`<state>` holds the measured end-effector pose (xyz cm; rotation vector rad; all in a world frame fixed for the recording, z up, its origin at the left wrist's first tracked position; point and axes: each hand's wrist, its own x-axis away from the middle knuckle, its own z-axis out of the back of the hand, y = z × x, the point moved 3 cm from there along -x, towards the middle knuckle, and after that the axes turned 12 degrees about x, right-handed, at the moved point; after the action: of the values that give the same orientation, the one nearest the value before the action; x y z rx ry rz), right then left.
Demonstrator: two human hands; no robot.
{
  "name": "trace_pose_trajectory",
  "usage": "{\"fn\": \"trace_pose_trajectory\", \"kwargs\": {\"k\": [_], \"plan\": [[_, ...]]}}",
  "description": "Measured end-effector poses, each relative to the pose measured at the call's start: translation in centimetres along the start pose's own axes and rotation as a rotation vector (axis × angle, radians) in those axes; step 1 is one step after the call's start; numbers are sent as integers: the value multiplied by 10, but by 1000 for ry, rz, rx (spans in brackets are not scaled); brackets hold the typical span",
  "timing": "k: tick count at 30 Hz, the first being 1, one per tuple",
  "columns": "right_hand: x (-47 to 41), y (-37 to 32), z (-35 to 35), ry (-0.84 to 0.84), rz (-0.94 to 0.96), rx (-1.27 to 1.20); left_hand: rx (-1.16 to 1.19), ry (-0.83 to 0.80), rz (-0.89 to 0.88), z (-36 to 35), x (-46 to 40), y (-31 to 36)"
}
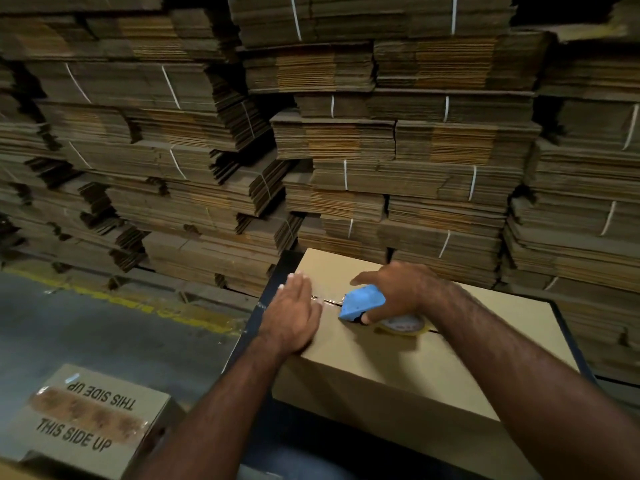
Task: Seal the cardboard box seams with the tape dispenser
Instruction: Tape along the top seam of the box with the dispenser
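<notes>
Tall stacks of flattened brown corrugated cartons (398, 140), bundled with white straps, were ranged along the back. A plain tan cardboard box (398, 362) was set on a dark table (249, 334), its top seam running left to right. A second taped box marked "THIS SIDE UP" (86, 420) was seen at lower left. The left hand (294, 317) was laid flat, fingers straight, on the seam. The right hand (405, 289) was clamped around a blue plastic tape dispenser (362, 303), pressed on the seam.
</notes>
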<state>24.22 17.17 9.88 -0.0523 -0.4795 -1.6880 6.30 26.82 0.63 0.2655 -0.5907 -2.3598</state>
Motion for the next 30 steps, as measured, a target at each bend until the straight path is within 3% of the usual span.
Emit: {"fn": "trace_pose_trajectory", "kwargs": {"k": [7,12,30], "plan": [[2,13,-2,52,75,-33,-166,-36,230,-10,-13,13],[18,35,-7,127,127,-33,-214,-75,234,-9,-15,7],[112,139,-72,22,33,-73,-396,-51,297,-18,-7,18]]}}
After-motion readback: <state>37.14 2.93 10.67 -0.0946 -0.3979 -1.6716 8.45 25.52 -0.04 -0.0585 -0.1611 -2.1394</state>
